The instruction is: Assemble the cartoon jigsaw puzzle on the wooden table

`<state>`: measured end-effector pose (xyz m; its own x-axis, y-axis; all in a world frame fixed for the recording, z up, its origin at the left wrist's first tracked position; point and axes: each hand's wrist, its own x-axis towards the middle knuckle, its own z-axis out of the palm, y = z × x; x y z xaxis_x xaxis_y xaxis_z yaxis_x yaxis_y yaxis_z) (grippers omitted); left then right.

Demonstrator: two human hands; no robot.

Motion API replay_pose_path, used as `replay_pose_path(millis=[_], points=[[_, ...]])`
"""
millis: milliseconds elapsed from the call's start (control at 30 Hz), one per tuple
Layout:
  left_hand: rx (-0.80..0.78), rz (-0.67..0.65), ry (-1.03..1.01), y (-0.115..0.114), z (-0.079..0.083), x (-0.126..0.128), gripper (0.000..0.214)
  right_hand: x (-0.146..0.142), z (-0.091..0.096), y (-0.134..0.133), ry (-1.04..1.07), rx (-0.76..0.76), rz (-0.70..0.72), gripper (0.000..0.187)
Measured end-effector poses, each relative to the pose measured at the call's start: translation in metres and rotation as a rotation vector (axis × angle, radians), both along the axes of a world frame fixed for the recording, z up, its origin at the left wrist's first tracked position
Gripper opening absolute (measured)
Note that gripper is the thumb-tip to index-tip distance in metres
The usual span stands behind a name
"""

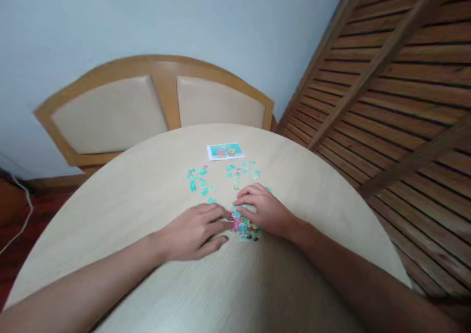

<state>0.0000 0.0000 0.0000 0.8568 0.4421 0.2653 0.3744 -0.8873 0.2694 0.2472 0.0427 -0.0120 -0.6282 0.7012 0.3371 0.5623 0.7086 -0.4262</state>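
A partly joined jigsaw puzzle (243,231) lies flat on the round table (147,294), showing a pink figure and a yellow cartoon figure on turquoise. My left hand (200,231) rests palm down at its left edge, with fingers stretched out and the fingertips touching the pink part. Over the puzzle's upper right side lies my right hand (267,209). Its fingers are bent at the top edge, and its thumb reaches onto the picture, with a gap between thumb and fingers. This hand hides part of the puzzle. No piece shows in either hand.
Loose turquoise puzzle pieces (196,178) lie beyond my left hand, and more loose pieces (252,172) beyond my right. Farther back is a picture sheet (225,151) with the same figures. A padded chair back (171,102) stands behind the table; a slatted wooden panel (397,107) leans at right.
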Motion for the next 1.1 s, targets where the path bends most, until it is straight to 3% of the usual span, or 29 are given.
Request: replay_pose_path(millis=[1100], points=[[0.026, 0.02, 0.023, 0.0018, 0.0027, 0.001, 0.033, -0.0007, -0.0002, -0.004, -0.012, -0.006, -0.011, 0.016]])
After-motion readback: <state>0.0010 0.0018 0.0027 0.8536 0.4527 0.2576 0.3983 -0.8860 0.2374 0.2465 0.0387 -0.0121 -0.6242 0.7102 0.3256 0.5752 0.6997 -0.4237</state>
